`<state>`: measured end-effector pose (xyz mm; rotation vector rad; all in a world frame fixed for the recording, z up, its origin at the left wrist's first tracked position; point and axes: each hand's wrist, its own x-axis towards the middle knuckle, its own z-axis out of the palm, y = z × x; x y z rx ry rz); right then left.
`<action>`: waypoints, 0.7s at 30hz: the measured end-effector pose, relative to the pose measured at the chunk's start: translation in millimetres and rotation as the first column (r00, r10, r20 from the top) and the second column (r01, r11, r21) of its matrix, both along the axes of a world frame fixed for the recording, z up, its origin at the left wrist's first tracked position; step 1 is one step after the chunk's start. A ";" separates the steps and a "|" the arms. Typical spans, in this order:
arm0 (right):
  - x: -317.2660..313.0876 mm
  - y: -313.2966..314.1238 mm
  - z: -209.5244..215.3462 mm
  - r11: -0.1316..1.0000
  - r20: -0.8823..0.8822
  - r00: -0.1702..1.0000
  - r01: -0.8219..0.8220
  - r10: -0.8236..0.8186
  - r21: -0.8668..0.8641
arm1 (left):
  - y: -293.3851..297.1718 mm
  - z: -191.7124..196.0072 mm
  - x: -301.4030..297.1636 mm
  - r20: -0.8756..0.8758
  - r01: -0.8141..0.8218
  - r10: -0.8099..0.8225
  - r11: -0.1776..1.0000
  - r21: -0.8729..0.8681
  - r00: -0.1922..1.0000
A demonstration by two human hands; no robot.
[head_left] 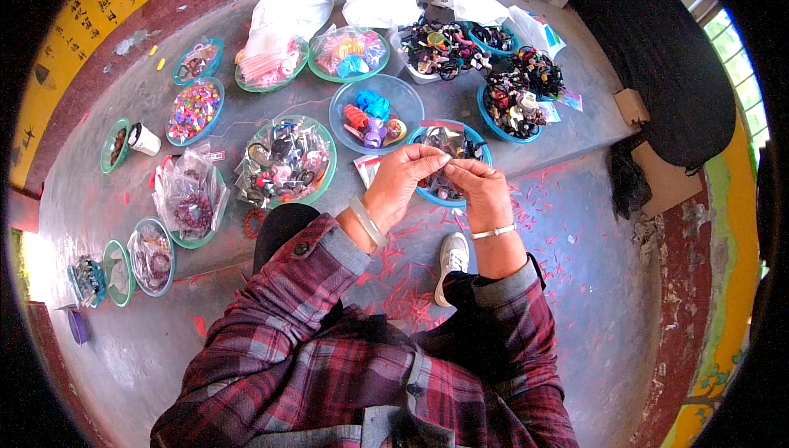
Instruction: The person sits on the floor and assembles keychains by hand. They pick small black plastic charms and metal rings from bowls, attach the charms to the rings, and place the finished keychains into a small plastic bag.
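My left hand and my right hand meet in front of me, thumbs and fingertips pinched together. Whatever lies between the fingertips is too small to make out. Just beneath them stands a blue basin of small dark items in clear bags, partly covered by my hands. Beyond it, a translucent blue-grey bowl holds blue, red and purple plastic pieces. To the left, a green basin is heaped with bagged hair ties and trinkets.
Far right, a blue basin overflows with dark hair ties. More basins hold colourful beads, pink packets and bagged bracelets. A white cup stands at left. Red paper scraps litter the floor near my shoe.
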<state>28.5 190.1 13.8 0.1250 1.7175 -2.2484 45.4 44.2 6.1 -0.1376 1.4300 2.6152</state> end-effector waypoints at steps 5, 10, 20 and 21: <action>0.6 -4.0 -2.9 0.999 0.002 0.999 0.038 -0.038 0.025 | 1.3 -2.0 -0.7 0.004 -0.017 0.017 0.999 0.047 1.000; 0.3 -4.7 -5.8 0.994 0.044 0.999 0.014 -0.009 -0.110 | -0.3 4.6 1.9 0.010 -0.017 0.017 1.000 0.023 1.000; 3.2 -8.2 5.6 0.708 -0.748 0.663 0.518 0.023 0.481 | -2.3 -1.0 -1.8 -0.061 -0.105 0.096 0.981 -0.165 0.993; 7.1 -9.3 19.3 0.664 -0.792 0.599 0.547 0.114 0.510 | -3.3 -1.4 -2.1 -0.088 -0.107 0.091 0.973 -0.206 0.992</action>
